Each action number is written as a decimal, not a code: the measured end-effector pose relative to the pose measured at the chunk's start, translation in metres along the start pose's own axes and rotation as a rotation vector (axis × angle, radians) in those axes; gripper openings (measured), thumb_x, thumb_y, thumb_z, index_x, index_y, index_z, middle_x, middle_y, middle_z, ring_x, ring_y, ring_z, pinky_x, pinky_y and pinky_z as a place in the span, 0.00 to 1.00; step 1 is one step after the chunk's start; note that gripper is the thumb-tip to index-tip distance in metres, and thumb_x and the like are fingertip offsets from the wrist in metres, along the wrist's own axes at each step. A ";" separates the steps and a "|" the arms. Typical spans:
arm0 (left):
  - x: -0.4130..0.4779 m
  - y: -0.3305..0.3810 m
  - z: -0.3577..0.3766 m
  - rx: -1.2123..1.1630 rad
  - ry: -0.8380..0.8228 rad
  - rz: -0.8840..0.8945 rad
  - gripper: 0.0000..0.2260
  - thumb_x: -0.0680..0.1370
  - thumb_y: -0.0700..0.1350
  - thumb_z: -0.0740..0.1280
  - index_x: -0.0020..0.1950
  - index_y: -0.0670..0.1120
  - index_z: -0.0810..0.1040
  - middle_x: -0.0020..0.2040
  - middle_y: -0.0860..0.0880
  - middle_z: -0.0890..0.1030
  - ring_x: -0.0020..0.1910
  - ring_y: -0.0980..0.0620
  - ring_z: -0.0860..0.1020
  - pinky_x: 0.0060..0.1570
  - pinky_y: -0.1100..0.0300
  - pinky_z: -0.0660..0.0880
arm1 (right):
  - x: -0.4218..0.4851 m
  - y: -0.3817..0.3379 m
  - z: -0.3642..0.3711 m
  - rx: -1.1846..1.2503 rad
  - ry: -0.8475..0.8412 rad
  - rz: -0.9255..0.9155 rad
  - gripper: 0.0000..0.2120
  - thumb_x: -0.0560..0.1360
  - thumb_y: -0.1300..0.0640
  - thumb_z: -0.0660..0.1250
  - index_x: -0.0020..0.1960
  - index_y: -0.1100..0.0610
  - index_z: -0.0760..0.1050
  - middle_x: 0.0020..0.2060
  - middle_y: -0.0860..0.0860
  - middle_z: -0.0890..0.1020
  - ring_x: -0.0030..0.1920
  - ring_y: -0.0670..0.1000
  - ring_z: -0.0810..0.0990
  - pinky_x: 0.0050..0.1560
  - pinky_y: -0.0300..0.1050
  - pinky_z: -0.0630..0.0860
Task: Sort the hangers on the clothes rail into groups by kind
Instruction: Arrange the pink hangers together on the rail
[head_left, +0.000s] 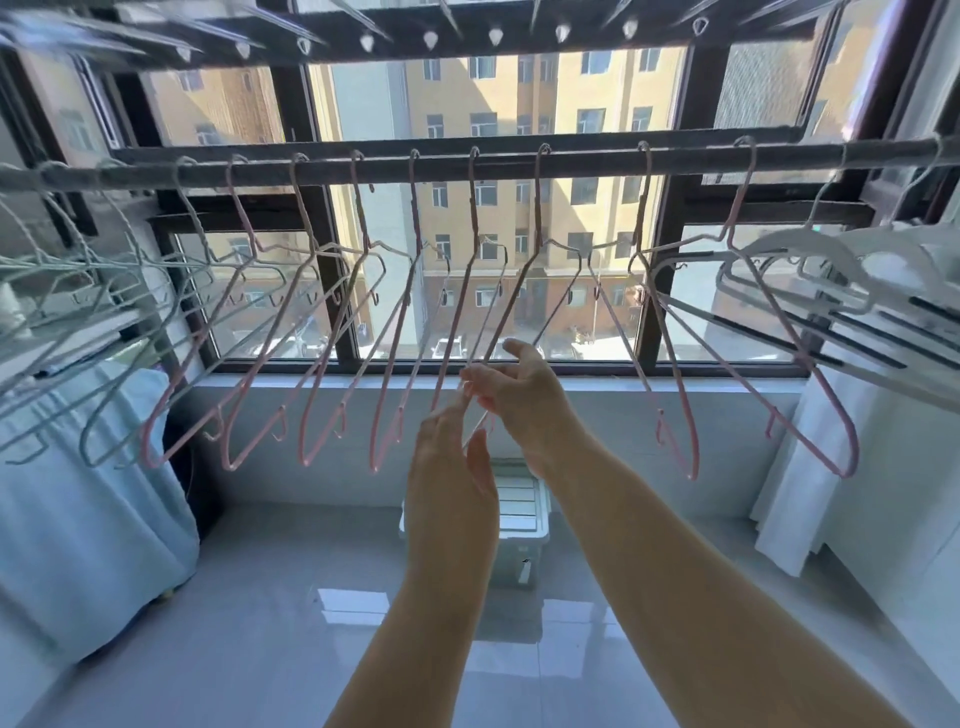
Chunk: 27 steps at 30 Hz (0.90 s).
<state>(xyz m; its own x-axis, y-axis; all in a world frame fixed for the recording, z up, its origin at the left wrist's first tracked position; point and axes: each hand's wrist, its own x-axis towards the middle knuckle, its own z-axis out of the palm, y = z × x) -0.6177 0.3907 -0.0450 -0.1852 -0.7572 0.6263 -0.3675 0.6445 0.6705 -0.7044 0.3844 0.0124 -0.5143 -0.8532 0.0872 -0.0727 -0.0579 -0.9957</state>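
The right hand has a pinching grip on the low corner of a pink hanger mid-rail. The left hand seems flat-fingered, its grip holding nothing. Best to lift the hook clear, then slide it left against the other pinks.

I see dark-framed window, yellow building beyond. White box on glossy floor under sill. Pale blue cover left, white cloth right. Peg rack overhead.
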 end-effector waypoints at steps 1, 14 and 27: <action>0.000 0.000 -0.001 -0.009 0.001 0.015 0.17 0.77 0.41 0.60 0.67 0.46 0.69 0.58 0.48 0.75 0.50 0.58 0.74 0.48 0.78 0.62 | 0.001 0.001 0.000 0.024 0.010 -0.023 0.28 0.75 0.61 0.66 0.71 0.61 0.58 0.48 0.54 0.80 0.54 0.55 0.79 0.63 0.52 0.72; -0.014 0.025 0.017 -0.157 -0.086 0.107 0.16 0.76 0.36 0.62 0.62 0.46 0.75 0.37 0.61 0.69 0.36 0.66 0.73 0.39 0.80 0.65 | -0.001 0.005 -0.022 0.205 0.243 -0.126 0.14 0.80 0.61 0.54 0.63 0.57 0.70 0.28 0.49 0.71 0.20 0.42 0.69 0.27 0.34 0.70; -0.016 0.046 0.030 -0.212 -0.133 0.133 0.13 0.77 0.38 0.61 0.60 0.45 0.77 0.37 0.62 0.69 0.33 0.67 0.72 0.34 0.79 0.64 | -0.001 0.003 -0.047 0.229 0.276 -0.127 0.16 0.80 0.61 0.54 0.66 0.58 0.70 0.28 0.48 0.69 0.20 0.39 0.69 0.29 0.35 0.72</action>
<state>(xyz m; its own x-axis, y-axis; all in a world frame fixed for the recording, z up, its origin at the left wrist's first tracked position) -0.6593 0.4291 -0.0360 -0.3417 -0.6632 0.6659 -0.1358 0.7360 0.6633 -0.7443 0.4096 0.0110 -0.7265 -0.6619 0.1848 0.0260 -0.2951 -0.9551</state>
